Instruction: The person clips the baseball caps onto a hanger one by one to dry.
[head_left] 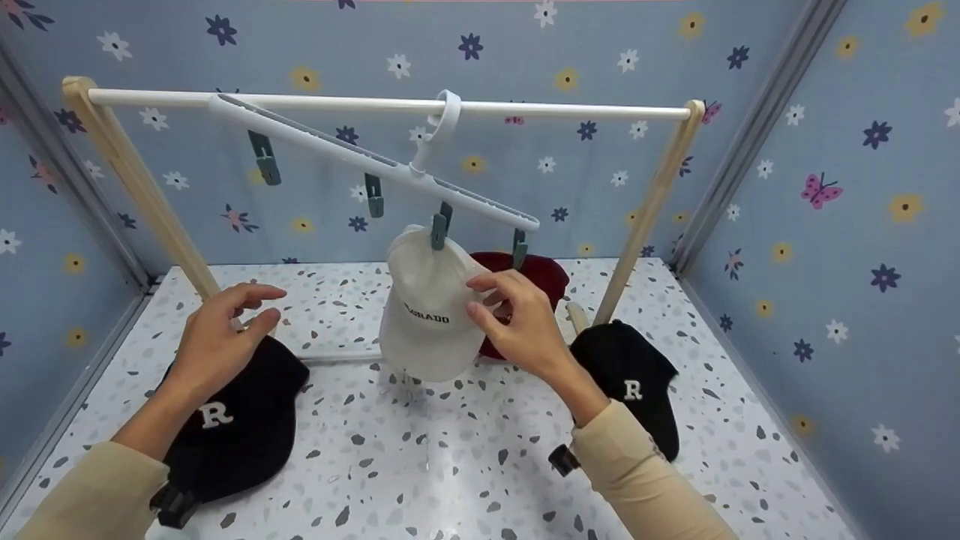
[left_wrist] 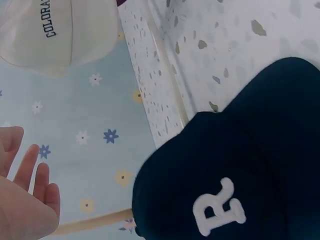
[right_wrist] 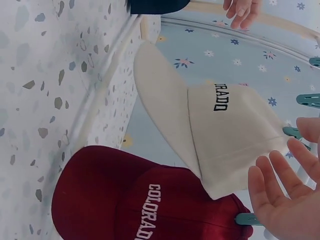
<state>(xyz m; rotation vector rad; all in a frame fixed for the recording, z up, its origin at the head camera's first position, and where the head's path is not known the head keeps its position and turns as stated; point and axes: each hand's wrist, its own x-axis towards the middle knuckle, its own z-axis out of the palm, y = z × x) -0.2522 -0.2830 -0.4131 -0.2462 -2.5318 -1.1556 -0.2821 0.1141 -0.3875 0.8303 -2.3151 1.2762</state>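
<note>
A white cap (head_left: 431,300) with dark lettering hangs by one dark green clip (head_left: 439,231) from a tilted, pale clip hanger (head_left: 330,146). My right hand (head_left: 517,319) is at the cap's right side, fingertips right at its edge; in the right wrist view its fingers (right_wrist: 282,175) are spread and loosely bent around nothing. Behind it a dark red cap (right_wrist: 145,205) hangs from the hanger's lowest clip (right_wrist: 247,219). My left hand (head_left: 221,334) is held in the air above a black cap (head_left: 247,431) with a white R, its fingers relaxed and holding nothing.
The hanger hooks over the white rail (head_left: 300,100) of a wooden rack (head_left: 142,180). Two clips (head_left: 375,196) on its raised left half hold nothing. Another black cap (head_left: 626,375) with an R lies at the right on the speckled tabletop (head_left: 420,457). Flowered walls (head_left: 847,247) enclose the table.
</note>
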